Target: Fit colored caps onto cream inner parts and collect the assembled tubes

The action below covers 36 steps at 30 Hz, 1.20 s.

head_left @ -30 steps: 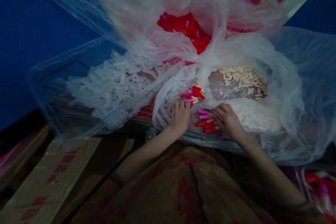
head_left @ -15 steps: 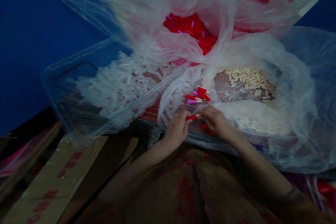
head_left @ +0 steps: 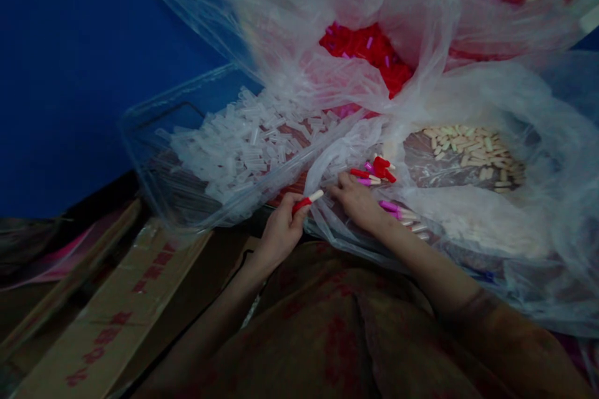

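Note:
My left hand (head_left: 284,224) is closed on a small red tube with a cream plug (head_left: 307,201), its pale end pointing up and right. My right hand (head_left: 358,199) is low over the plastic bag's near edge, fingertips pinched together beside small clear tubes (head_left: 334,165). Whatever those fingertips may hold is too dim to make out. Just beyond that hand lie several red (head_left: 384,168) and purple tubes, some with cream plugs. More purple tubes with pale plugs (head_left: 395,209) lie under the right wrist.
At left stands a clear plastic bin (head_left: 163,215) with many clear tubes (head_left: 234,143). A bag of red pieces (head_left: 369,50) lies behind, and cream plugs (head_left: 477,149) fill an open bag at right. A cardboard box (head_left: 107,324) sits below left.
My hands have come apart. The left moved left with the red tube and its cream plug; the right let go of it and reached toward the clear tubes. The view shifted left.

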{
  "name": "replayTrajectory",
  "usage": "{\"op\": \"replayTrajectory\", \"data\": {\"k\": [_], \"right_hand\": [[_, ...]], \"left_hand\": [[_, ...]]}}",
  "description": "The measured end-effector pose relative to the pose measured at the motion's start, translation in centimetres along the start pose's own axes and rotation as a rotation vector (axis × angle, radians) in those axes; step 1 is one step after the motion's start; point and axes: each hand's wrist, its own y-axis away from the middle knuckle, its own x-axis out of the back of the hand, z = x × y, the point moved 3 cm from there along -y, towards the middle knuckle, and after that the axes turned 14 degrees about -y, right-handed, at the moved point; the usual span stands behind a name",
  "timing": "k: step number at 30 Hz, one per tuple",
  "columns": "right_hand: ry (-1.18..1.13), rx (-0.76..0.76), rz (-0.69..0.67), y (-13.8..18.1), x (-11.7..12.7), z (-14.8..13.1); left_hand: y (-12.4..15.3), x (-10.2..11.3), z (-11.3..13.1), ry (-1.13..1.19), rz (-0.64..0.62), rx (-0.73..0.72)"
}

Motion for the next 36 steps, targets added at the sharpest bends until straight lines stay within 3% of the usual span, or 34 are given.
{"op": "replayTrajectory", "data": {"k": [4, 8, 17, 20, 23, 26, 29, 33, 36], "right_hand": [[0.067, -0.027, 0.014, 0.3, -0.1, 0.0], [-0.028, -0.074, 0.109, 2.0, 1.3, 0.2], [-0.250, 0.122, 0.247, 4.5, 3.6, -1.0], [-0.205, 0.200, 0.220, 5.1, 3.7, -1.3], [-0.154, 0.199, 0.147, 5.7, 3.8, -1.6], [-0.201, 0.096, 0.166, 6.0, 4.1, -1.8], [-0.408, -0.097, 0.176, 6.3, 4.0, -1.4], [-0.826, -0.404, 0.000, 7.2, 2.8, -0.2], [-0.947, -0.438, -0.073, 8.4, 2.9, 0.3]], "left_hand": [[-0.1, 0.1, 0.3, -0.055, 0.004, -0.014], [-0.3, 0.2, 1.3, -0.135, 0.013, -0.032], [-0.9, -0.8, 3.7, 0.009, -0.094, -0.161], [-0.9, -1.2, 4.6, 0.054, -0.126, -0.202], [-0.7, -1.5, 5.6, 0.068, -0.082, -0.254], [-0.5, -1.9, 6.3, 0.019, 0.001, -0.358], [-0.2, -2.2, 6.9, -0.157, 0.084, -0.540], [0.3, -3.1, 7.3, -0.414, 0.085, -0.805], [0.7, -4.2, 7.6, -0.482, 0.063, -0.920]]}}
